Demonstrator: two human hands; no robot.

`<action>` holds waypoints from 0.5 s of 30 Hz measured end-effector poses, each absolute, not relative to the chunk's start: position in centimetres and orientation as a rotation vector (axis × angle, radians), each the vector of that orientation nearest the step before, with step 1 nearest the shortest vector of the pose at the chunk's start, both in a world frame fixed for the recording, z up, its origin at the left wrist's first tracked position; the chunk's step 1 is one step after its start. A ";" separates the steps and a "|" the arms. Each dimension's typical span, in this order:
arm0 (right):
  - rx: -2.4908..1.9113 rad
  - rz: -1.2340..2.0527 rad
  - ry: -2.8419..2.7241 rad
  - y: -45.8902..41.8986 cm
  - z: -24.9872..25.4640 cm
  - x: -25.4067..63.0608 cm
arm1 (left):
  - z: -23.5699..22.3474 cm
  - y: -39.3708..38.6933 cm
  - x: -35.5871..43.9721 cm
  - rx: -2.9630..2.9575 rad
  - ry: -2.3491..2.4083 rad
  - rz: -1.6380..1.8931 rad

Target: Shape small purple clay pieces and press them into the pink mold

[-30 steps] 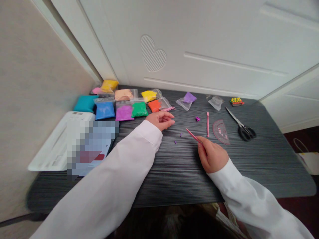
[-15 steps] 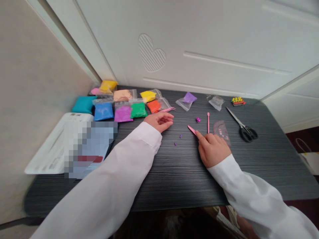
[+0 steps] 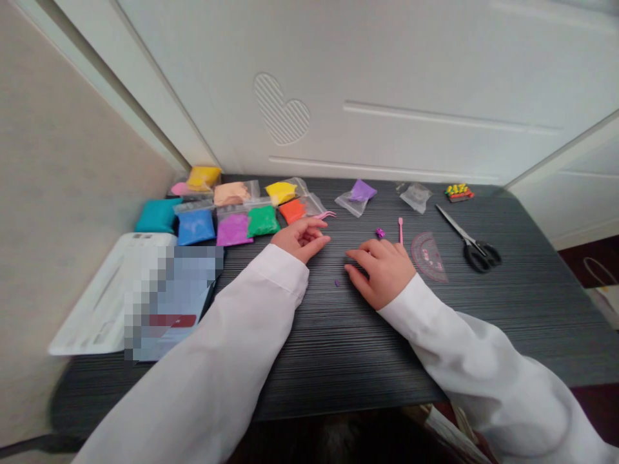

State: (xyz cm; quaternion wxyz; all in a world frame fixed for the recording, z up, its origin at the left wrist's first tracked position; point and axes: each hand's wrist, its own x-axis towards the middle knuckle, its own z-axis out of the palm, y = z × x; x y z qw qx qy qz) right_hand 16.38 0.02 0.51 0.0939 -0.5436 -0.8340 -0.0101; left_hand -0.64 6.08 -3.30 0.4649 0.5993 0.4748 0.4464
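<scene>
My left hand (image 3: 300,236) rests on the dark table (image 3: 507,303), fingers loosely curled and apart, with nothing in it, just in front of the orange clay bag (image 3: 293,210) and pink tweezers (image 3: 327,214). My right hand (image 3: 380,270) lies palm down with its fingers spread flat, thumb and forefinger pointing left toward a tiny purple crumb (image 3: 337,282). The pink tool it held earlier is out of sight, perhaps beneath the hand. A small purple clay piece (image 3: 380,232) and a pink stick (image 3: 400,229) lie just beyond its fingers.
Several bags of coloured clay (image 3: 233,229) are grouped at the back left, a purple bag (image 3: 360,193) and a clear bag (image 3: 416,196) further right. A pink protractor (image 3: 428,255), black scissors (image 3: 472,246), a small colourful piece (image 3: 458,191) and a white tray (image 3: 91,303) are also here.
My right hand laid the pink tool down, then moved left and flattened over that spot. The left hand hardly moved. The view shifted slightly.
</scene>
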 end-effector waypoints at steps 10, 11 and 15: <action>-1.489 0.022 -2.464 0.0 -1.3 16.7 | -3.8 5.9 -0.4 1.356 1.163 1.097; -1.478 0.023 -2.460 0.0 -1.4 16.7 | -3.8 5.9 -0.4 1.359 1.175 1.093; -1.452 0.020 -2.461 0.0 -1.5 16.7 | -3.7 5.9 -0.4 1.368 1.196 1.095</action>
